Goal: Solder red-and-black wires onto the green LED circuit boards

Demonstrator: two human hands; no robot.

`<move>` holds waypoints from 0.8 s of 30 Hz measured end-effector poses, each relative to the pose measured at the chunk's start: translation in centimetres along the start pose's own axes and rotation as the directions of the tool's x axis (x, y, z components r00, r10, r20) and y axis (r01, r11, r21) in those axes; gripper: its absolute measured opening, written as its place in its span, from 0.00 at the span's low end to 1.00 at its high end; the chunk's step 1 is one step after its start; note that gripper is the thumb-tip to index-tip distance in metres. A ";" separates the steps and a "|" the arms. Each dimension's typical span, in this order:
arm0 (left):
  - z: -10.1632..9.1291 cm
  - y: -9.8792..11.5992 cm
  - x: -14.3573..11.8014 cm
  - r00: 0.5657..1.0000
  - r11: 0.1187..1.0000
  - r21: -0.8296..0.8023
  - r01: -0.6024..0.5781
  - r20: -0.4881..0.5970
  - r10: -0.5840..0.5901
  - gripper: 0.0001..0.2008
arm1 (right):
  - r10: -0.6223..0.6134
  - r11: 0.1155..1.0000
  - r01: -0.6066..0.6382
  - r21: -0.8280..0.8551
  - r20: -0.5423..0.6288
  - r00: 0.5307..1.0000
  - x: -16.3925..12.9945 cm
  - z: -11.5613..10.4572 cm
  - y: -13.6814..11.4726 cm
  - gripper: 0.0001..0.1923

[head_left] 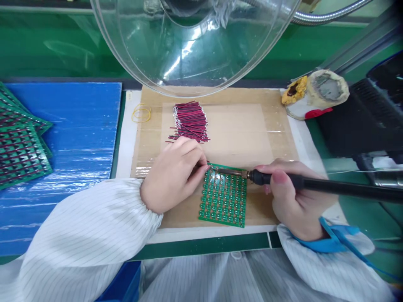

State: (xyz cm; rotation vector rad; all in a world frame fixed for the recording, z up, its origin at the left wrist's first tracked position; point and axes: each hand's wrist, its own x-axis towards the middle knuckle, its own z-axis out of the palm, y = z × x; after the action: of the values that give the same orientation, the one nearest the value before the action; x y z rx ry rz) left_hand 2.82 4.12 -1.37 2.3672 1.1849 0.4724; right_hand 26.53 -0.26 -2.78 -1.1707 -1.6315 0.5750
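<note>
Our right hand (294,197) grips the black-handled soldering iron (315,183); our left hand (174,174) pinches a thin wire, barely visible, at the green panelled circuit board's (224,197) far-left corner

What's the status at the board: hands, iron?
Left hand pinching at green board corner. Right hand holds soldering iron, tip there. Nothing between them.
</note>
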 end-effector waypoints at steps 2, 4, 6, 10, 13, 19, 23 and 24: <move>0.0 0.0 0.0 1.000 1.000 0.005 0.002 -0.002 -0.002 0.07 | -0.013 1.000 0.013 -0.003 0.011 1.000 0.0 0.0 0.0 0.07; 0.1 0.0 0.0 1.000 1.000 0.009 0.002 -0.008 -0.002 0.07 | -0.028 1.000 0.028 -0.003 -0.019 0.999 0.1 0.1 -0.1 0.06; 0.2 0.1 0.0 1.000 1.000 0.009 0.001 -0.009 -0.001 0.07 | -0.032 0.999 0.034 0.007 -0.120 0.992 0.3 0.3 -0.1 0.05; 0.1 0.0 0.0 1.000 1.000 0.016 -0.010 -0.013 0.011 0.07 | 0.002 0.999 0.012 0.035 -0.385 0.923 0.8 0.7 -0.3 0.10; -0.6 -0.3 0.1 0.998 0.996 0.070 -0.058 -0.026 0.060 0.08 | 0.037 0.999 -0.022 0.039 -0.411 0.911 1.0 0.5 -0.3 0.11; -2.3 0.4 1.5 0.954 0.815 0.498 -0.297 0.195 0.229 0.09 | 0.068 0.998 -0.056 0.041 -0.424 0.903 0.5 -0.3 0.0 0.10; -2.4 1.4 2.6 0.927 0.737 0.568 -0.367 0.289 0.239 0.10 | 0.081 0.997 -0.067 0.049 -0.436 0.896 0.4 -0.4 -0.2 0.10; -2.4 1.3 2.8 0.931 0.756 0.550 -0.355 0.284 0.231 0.10 | 0.078 0.997 -0.064 0.048 -0.433 0.898 0.4 -0.4 -0.3 0.10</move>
State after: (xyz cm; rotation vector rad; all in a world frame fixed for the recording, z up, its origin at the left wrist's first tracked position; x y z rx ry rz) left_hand 4.10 6.23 1.65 3.0802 0.9573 -0.0793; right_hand 26.80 -0.09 -2.23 -1.2354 -1.1960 0.3494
